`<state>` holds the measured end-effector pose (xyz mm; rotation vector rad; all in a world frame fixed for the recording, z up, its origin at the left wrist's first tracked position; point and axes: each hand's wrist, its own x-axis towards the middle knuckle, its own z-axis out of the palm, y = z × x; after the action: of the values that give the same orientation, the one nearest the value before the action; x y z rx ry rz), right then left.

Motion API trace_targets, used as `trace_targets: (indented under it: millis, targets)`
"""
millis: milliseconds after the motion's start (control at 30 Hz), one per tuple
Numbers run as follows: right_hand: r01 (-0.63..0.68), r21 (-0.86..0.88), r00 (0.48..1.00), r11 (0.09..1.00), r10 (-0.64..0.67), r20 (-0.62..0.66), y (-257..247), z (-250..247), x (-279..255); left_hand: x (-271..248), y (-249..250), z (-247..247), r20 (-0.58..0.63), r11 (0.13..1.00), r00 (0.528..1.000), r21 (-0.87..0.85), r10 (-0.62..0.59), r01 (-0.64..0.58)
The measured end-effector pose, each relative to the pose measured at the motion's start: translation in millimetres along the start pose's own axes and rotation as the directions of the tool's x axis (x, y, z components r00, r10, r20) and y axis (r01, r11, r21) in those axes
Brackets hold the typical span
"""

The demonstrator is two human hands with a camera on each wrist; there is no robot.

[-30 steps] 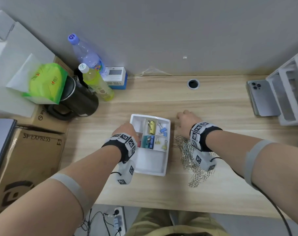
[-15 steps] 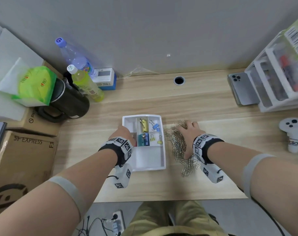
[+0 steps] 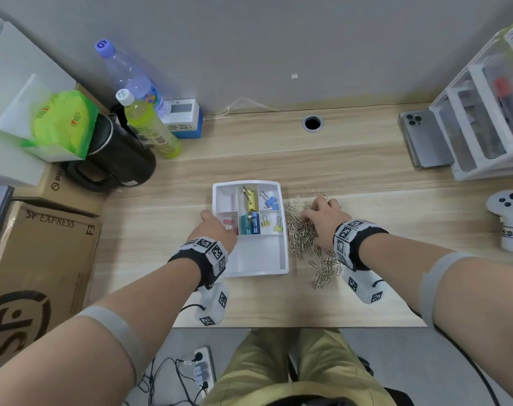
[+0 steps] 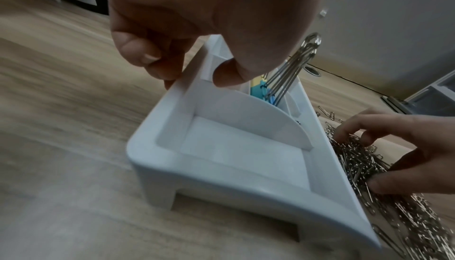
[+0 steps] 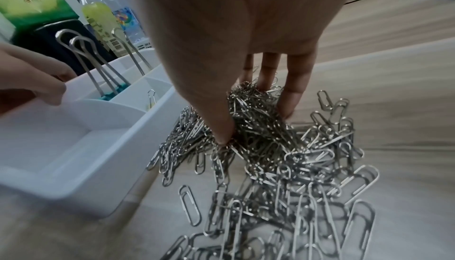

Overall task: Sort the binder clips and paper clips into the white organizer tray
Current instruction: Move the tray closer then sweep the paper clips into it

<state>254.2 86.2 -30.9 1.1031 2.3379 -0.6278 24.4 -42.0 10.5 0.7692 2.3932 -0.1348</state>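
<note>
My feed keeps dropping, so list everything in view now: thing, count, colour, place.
White plastic organizer tray: one, desk centre.
Binder clips: several; yellow, blue, teal, red; tray's far compartments.
Silver metal paper clips: heap, right of tray.
Bottles: two, clear and yellow-green, far left.
Black kettle: one, left.
Grey phone: one, far right.
White controller: one, right edge.
Left hand: grips tray's left wall.
Right hand: fingers curled into paper clips.

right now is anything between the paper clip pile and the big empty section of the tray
Only the tray's own right wall. The paper clips lie on the desk against that side, with the right hand pressed into the heap. The large near compartment holds nothing, so a handful must be lifted over the rim. The left hand grips the far side.
</note>
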Motion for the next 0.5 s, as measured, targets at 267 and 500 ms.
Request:
trace_targets:
  millis: [267, 500]
  targets:
    - [0.004, -0.043, 1.000, 0.999, -0.005, -0.017, -9, 5, -3, 1, -1, 7, 0.036, 1.000, 0.999, 0.010, -0.029, 0.029]
    - [0.097, 0.060, 0.993, 0.993, -0.093, -0.070, -2, 13, -1, 5, 3, 9, 0.004, 0.998, 0.999, -0.020, -0.052, 0.052]
